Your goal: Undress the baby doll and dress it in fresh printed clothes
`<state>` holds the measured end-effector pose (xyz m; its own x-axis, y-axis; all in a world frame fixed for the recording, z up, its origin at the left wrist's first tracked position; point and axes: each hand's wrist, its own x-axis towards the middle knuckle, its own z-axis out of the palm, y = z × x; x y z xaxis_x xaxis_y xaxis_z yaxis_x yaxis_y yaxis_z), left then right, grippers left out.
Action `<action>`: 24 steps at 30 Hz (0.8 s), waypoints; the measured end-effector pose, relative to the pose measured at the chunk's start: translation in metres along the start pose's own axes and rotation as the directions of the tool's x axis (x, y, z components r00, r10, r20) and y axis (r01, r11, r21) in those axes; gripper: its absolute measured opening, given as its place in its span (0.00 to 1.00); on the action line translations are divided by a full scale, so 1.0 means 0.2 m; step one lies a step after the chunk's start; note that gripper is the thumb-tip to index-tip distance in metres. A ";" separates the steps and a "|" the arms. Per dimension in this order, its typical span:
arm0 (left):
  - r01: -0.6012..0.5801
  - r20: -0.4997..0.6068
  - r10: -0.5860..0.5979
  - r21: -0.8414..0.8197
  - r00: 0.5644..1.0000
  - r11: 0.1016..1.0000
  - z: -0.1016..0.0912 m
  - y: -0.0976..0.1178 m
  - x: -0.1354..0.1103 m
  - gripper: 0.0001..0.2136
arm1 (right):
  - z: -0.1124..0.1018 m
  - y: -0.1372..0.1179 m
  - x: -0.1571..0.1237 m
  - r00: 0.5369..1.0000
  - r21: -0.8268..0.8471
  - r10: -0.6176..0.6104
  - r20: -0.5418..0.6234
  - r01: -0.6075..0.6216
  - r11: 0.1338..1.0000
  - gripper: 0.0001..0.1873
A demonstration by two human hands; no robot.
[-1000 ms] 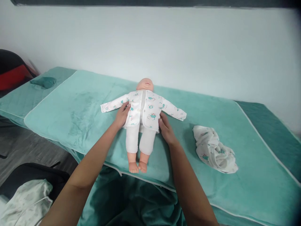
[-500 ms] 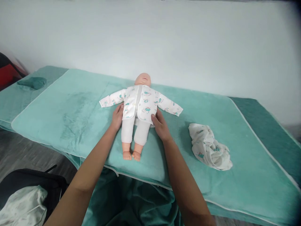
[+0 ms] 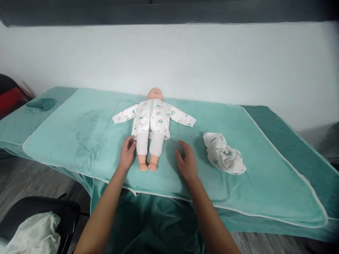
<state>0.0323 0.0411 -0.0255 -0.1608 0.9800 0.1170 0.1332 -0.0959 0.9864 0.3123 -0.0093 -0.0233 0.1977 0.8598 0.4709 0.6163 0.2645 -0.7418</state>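
Observation:
A baby doll (image 3: pixel 154 94) lies on its back on the green bed cover, head toward the wall and bare feet toward me. It wears a white printed jacket (image 3: pixel 159 114), sleeves spread out to both sides, and white trousers (image 3: pixel 142 143). My left hand (image 3: pixel 128 152) is beside the doll's leg, fingers apart near the jacket's lower corner; whether the fingertips touch the cloth I cannot tell. Off to the other side, my right hand (image 3: pixel 187 160) hovers apart from the doll with fingers spread and nothing in it. A crumpled white printed cloth (image 3: pixel 224 155) lies to its right.
The green bed cover (image 3: pixel 265 190) with white piping spans the bed against a white wall (image 3: pixel 169 60). At lower left stands a black chair (image 3: pixel 66 211) with a pale cloth (image 3: pixel 35 233) on it. Something red and black (image 3: pixel 12 100) is at the far left.
Both hands have come away from the jacket's sides and drawn back toward me, the right one further out. The view has tilted up, showing a dark band above the wall.

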 end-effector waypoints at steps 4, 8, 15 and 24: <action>0.000 0.082 -0.002 0.021 0.997 1.000 -0.08 0.03 -0.18 0.22 | -0.25 0.08 -0.15 0.971 -0.435 -0.114 -0.209 0.012 0.901 0.18; -0.038 0.213 0.033 0.019 0.976 0.999 -0.16 0.04 -0.35 0.19 | -0.49 0.21 -0.20 0.937 -0.580 0.015 -0.349 -0.228 0.782 0.27; -0.197 0.225 0.156 0.174 0.962 0.965 -0.12 0.03 -0.53 0.25 | -0.51 0.12 -0.21 0.854 -0.081 0.369 -0.367 -0.424 0.902 0.28; -0.372 0.271 0.317 0.185 0.909 0.910 -0.05 0.26 -0.53 0.26 | -0.13 -0.49 -0.11 0.920 0.675 0.384 0.077 -0.332 0.659 0.20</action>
<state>0.0465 -0.0690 0.0145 0.1606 0.9076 0.3878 0.3615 -0.4197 0.8326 0.2682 -0.0660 0.0511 0.3595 0.9265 0.1113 -0.1744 0.1838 -0.9674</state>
